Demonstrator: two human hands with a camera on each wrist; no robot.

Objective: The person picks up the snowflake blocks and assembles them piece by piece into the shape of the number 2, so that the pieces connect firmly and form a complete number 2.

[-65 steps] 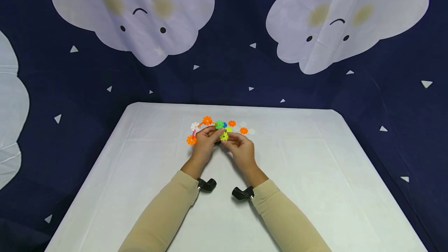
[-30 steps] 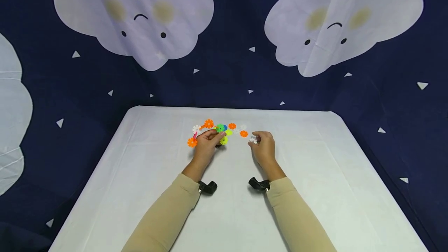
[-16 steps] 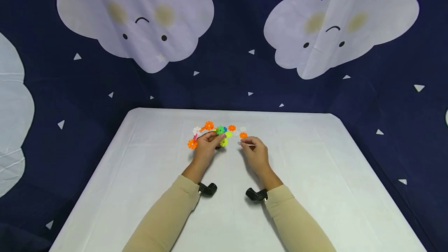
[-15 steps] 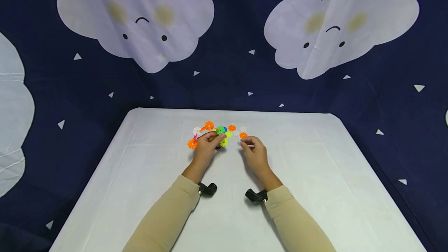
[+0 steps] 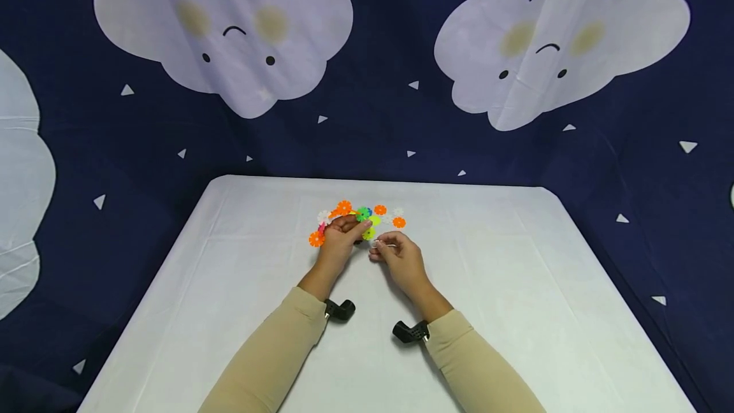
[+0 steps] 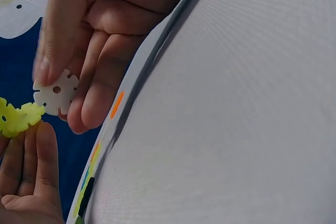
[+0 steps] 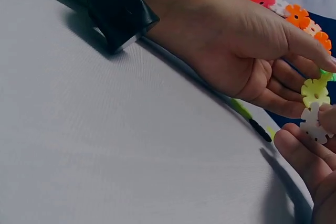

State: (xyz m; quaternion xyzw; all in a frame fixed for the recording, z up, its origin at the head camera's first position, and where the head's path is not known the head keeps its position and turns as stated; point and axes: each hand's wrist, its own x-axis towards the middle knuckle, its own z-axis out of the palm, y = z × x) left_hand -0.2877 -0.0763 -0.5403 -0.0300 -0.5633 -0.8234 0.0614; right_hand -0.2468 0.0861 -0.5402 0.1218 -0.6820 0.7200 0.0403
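Chained plastic snowflake discs in orange, white, pink, green and yellow hang from my left hand [image 5: 341, 241], which pinches the chain near its green disc [image 5: 363, 213]. The yellow disc [image 7: 314, 88] forms the chain's near end. My right hand [image 5: 404, 263] pinches a white snowflake disc [image 6: 48, 98] between thumb and fingers. In the left wrist view the white disc's edge is right beside the yellow one, and in the right wrist view it overlaps the yellow disc's lower edge. The chain's far end shows an orange disc [image 5: 316, 239] left of my left hand.
Loose discs lie on the white table [image 5: 487, 285] beyond my hands, among them two orange discs, one of them an orange disc [image 5: 399, 222] at the right, and a pale white disc [image 5: 398, 211]. A dark blue cloth [image 5: 378, 126] with clouds hangs behind the table.
My right hand went right, picked up a white disc from the table, and brought it back left and nearer, close to the chain. My left hand stays nearly in place, holding the chain.
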